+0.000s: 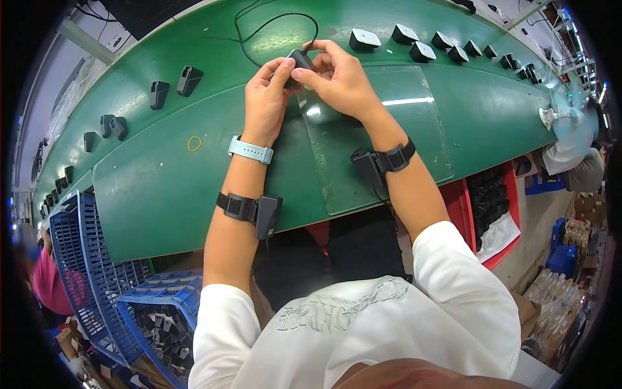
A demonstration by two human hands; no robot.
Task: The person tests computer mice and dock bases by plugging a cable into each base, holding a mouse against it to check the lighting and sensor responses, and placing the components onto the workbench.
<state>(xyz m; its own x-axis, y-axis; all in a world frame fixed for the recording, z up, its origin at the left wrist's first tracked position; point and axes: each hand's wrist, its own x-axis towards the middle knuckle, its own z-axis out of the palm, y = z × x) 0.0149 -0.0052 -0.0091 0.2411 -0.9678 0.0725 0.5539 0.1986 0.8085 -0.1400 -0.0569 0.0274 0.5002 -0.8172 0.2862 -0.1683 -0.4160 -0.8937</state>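
Observation:
Both my hands are at the far middle of the green workbench, closed around one small black plastic device (301,59). My left hand (269,97) pinches it from the left with thumb and fingers. From the right, my right hand (343,79) grips the same device, thumb across its near side. A thin black cable (316,27) loops over the bench behind and runs to my fingers; whether it joins the device is hidden. Beneath my right hand lies a clear sheet (382,142) on the bench.
Several black housings with pale faces (365,40) stand along the far right edge. More black housings (189,81) sit at left, near a yellow rubber band (194,143). Blue crates (162,292) stand lower left; a red bin (515,220) of black parts is at right.

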